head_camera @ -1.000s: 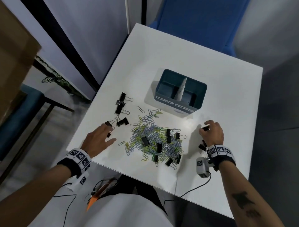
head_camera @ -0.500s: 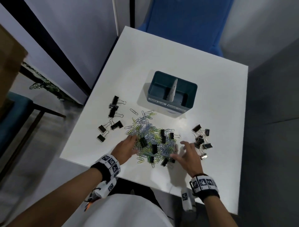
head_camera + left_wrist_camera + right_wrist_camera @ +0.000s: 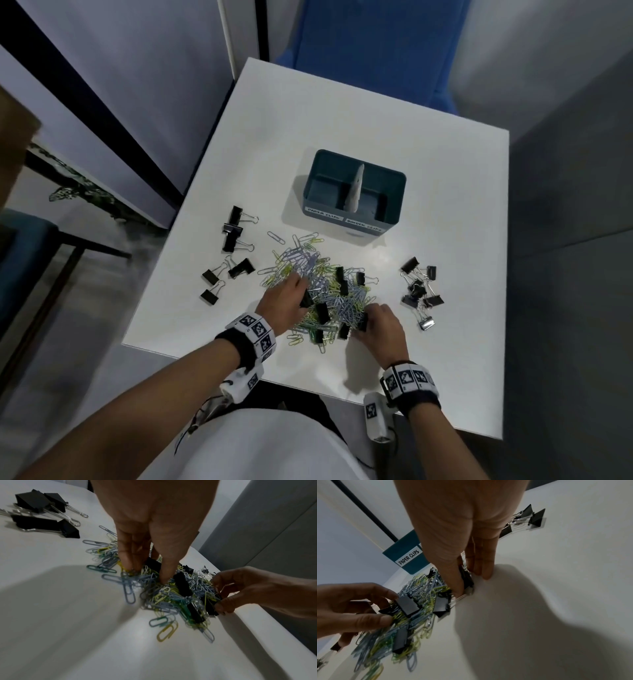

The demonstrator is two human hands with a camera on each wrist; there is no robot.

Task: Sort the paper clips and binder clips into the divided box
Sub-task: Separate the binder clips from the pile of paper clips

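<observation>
A heap of coloured paper clips mixed with black binder clips lies in front of the teal divided box, labelled for paper clips on the left and binder clips on the right. My left hand reaches into the heap's left side and pinches a black binder clip between thumb and fingers. On the heap's near right edge my right hand pinches another black binder clip against the table. Both compartments look empty.
Several loose binder clips lie left of the heap, and another cluster of binder clips lies to its right. The white table ends close behind my wrists. A blue chair stands beyond the far edge.
Both hands came in from the table's sides to the heap. Their fingers have now closed on binder clips in it. The right cluster stays where the right hand left it.
</observation>
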